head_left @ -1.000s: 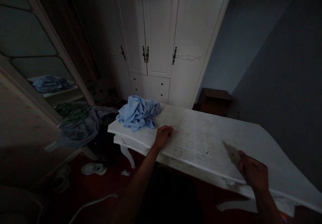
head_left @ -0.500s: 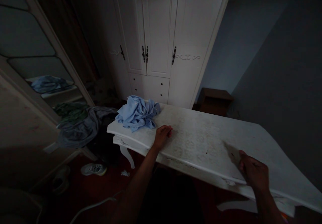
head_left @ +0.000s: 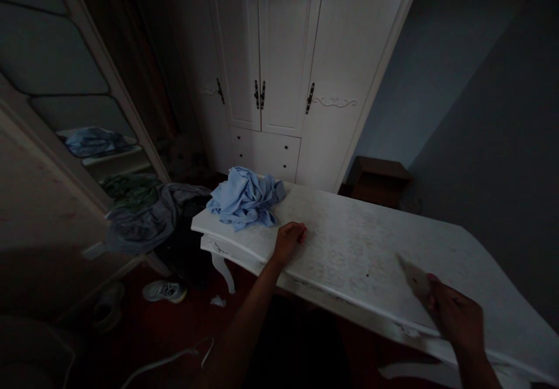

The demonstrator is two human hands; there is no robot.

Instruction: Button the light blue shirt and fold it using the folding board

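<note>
My left hand (head_left: 289, 242) is closed, fingers curled in, over the front edge of a white table (head_left: 437, 234). Nothing shows in it. Just beyond it, on the table's left end, lies a crumpled light blue cloth (head_left: 244, 198), which looks like a shirt; the hand is apart from it. At the right, my right hand (head_left: 458, 313) is curled closed with the thumb on top, over the table's front part. I see nothing in its fingers. A grey pointed patch, apparently a shadow, stretches from its fingertips across the tabletop.
A white wardrobe (head_left: 288, 57) stands behind the table. At the left are a mirror (head_left: 65, 57) and a heap of grey and green clothes (head_left: 148, 214). A sneaker (head_left: 163, 291) and a white cord (head_left: 166, 359) lie on the red floor. A brown cabinet (head_left: 379, 170) sits at the back right.
The view has shifted slightly, so the scene sits a little further right. Both hands stay closed in nearly the same places over the table. The blue cloth has not moved.
</note>
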